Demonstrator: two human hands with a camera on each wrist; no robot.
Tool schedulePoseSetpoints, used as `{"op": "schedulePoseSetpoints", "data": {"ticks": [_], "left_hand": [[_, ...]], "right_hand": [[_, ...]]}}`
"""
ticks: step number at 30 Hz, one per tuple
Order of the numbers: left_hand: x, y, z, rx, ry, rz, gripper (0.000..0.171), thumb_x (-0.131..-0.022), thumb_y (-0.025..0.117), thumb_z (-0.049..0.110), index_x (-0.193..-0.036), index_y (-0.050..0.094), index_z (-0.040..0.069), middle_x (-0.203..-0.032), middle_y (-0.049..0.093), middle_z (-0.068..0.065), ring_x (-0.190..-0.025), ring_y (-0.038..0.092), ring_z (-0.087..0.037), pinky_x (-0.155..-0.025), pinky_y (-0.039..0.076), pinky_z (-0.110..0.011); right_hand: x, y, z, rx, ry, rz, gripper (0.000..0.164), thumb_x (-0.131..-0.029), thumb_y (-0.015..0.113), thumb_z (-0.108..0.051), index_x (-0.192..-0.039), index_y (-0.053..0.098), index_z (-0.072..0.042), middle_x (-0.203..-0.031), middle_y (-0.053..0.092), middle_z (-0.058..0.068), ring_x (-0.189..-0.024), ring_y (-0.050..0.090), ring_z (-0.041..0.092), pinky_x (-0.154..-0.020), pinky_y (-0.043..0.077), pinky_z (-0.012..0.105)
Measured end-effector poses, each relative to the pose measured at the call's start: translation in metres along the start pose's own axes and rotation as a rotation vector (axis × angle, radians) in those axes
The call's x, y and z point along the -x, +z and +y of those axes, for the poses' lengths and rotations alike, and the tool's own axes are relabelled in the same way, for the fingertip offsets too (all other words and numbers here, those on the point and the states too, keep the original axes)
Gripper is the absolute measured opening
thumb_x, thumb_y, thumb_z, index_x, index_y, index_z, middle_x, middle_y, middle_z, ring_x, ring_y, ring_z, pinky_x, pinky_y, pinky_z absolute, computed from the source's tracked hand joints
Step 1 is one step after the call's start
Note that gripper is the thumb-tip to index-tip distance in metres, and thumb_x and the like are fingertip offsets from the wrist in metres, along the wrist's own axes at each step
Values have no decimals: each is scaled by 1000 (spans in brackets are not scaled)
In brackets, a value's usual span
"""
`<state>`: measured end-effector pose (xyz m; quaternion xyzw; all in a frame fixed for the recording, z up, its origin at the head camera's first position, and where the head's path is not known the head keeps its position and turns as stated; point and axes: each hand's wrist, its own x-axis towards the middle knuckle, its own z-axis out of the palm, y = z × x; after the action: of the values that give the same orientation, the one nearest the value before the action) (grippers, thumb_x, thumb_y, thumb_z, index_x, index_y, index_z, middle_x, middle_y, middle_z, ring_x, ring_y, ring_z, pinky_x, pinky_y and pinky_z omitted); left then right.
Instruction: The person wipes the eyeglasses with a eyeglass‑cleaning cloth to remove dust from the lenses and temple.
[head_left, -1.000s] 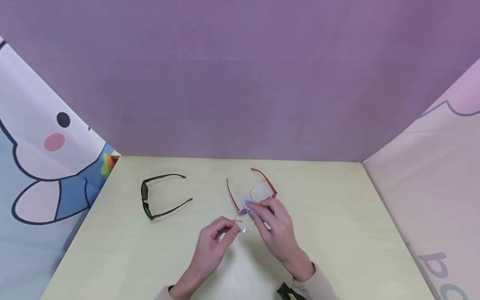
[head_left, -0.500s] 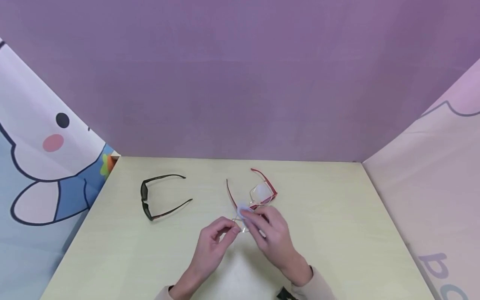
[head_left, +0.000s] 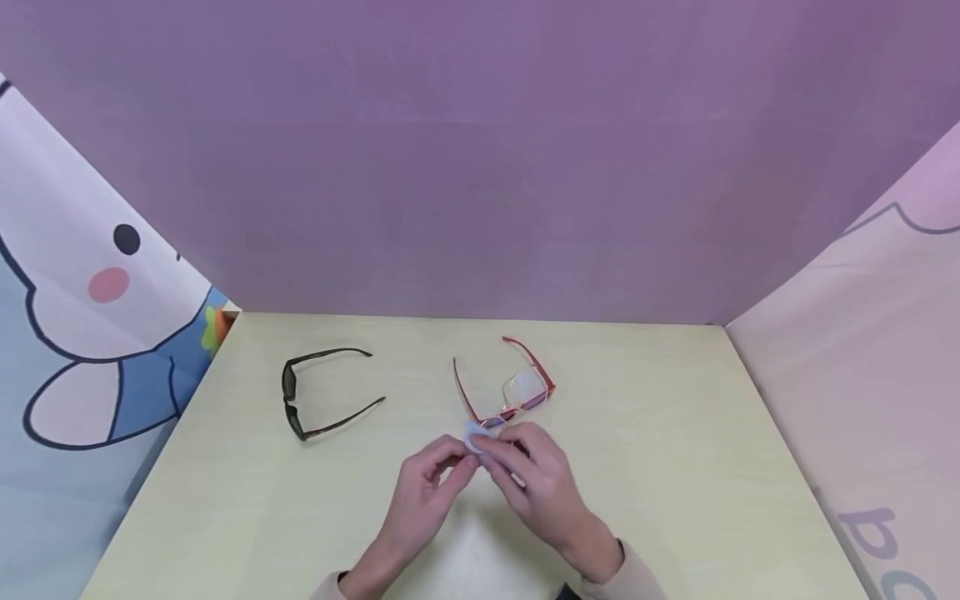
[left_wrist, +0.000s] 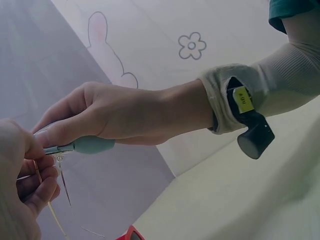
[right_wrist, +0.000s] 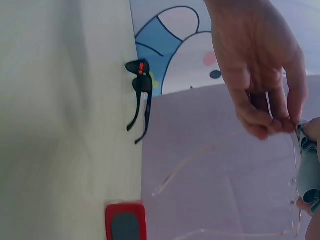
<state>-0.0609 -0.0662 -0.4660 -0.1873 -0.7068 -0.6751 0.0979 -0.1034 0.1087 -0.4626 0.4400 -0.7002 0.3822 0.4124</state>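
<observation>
My left hand [head_left: 431, 485] pinches one end of a pair of thin, gold-framed glasses [head_left: 525, 387] with clear lenses. In the right wrist view the slender temple [right_wrist: 186, 166] of these glasses stretches away from the hands. A light blue cloth [head_left: 474, 435] is pinched between the thumb and fingers of my right hand [head_left: 538, 490], folded over the lens nearest my left hand. That lens is hidden by cloth and fingers. The cloth [left_wrist: 95, 144] bunches below the right hand in the left wrist view. Both hands meet closely at the frame's end.
Red-framed glasses [head_left: 542, 369] rest on the pale table [head_left: 675, 467], just beyond the hands, with temples unfolded. Black sunglasses [head_left: 289, 383] lie farther left. A purple wall [head_left: 480, 167] rises behind the table, with printed cloth panels [head_left: 885, 375] at both sides.
My right hand has moved the cloth left and toward me, from the middle of the glasses onto the lens by my left hand. The left hand keeps its place.
</observation>
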Motion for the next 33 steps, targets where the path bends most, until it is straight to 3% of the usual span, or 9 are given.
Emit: {"op": "schedulePoseSetpoints", "data": {"ticks": [7,15,24,31,33], "left_hand": [[1,1,2,-18,-22,-2,9,-99,63,-2,-98,71,-4,-92,70,-16,-87,67,-17,-83,58,-24],[-3,2,1,10,6,0,13,-99,62,-5,-103,73,0,-98,72,-13,-94,68,-14,-88,58,-26],[-4,3,3,1,29,-3,10,-99,63,-5,-98,72,0,-91,69,-18,-87,64,-10,-79,56,-23],[-2,2,1,6,-15,-4,12,-99,62,-4,-101,73,1,-95,71,-15,-92,68,-14,-87,57,-25],[-2,1,1,3,-21,0,12,-98,63,-4,-101,73,0,-95,72,-14,-92,68,-14,-87,57,-25]], "right_hand": [[-2,-8,8,16,128,27,24,-105,61,-15,-108,75,4,-95,61,12,-79,55,17,-66,47,18],[1,-1,-2,1,-19,18,23,-104,61,-13,-108,75,6,-90,60,10,-73,55,13,-65,45,14],[-1,-11,9,19,178,27,26,-106,60,-17,-110,75,4,-96,61,12,-78,56,17,-64,46,16],[3,-3,2,-14,4,-8,24,-105,61,-13,-108,75,5,-91,59,9,-73,53,13,-65,45,13],[3,-3,2,-9,0,-12,23,-105,61,-14,-108,75,4,-91,60,9,-73,54,13,-65,45,15]]}}
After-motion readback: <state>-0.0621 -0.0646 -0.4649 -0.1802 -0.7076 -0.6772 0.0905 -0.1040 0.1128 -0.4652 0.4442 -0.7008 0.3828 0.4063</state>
